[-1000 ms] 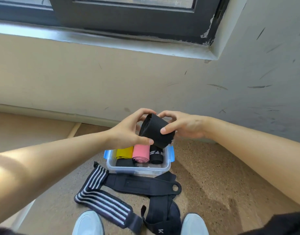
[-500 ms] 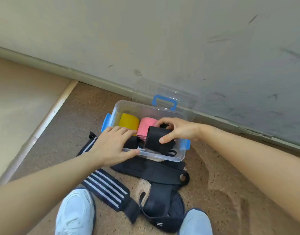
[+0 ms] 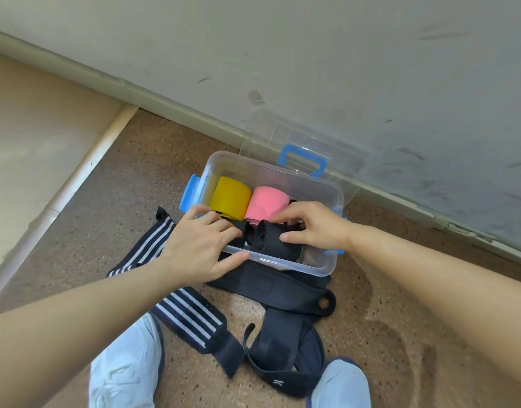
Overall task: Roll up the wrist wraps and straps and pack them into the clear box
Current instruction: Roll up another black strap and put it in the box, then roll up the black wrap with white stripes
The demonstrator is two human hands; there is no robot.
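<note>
The bottom edge cuts off 2 pale shoes [image 3: 124, 375]. The left hand [image 3: 200, 248] hides the near-left corner of the clear box [image 3: 297, 265]; the right hand [image 3: 315, 228] half-covers a black roll [image 3: 268, 245].

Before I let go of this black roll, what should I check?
1. Black roll inside the clear box: ok.
2. Right hand grips the roll: ok.
3. Left hand rests on the box's near rim: ok.
4. Roll seated on the box bottom: cannot tell.
5. Striped wrap and black strap packed: not ok, both lie unrolled on the floor.
6. Lid clear of the opening: ok.
</note>
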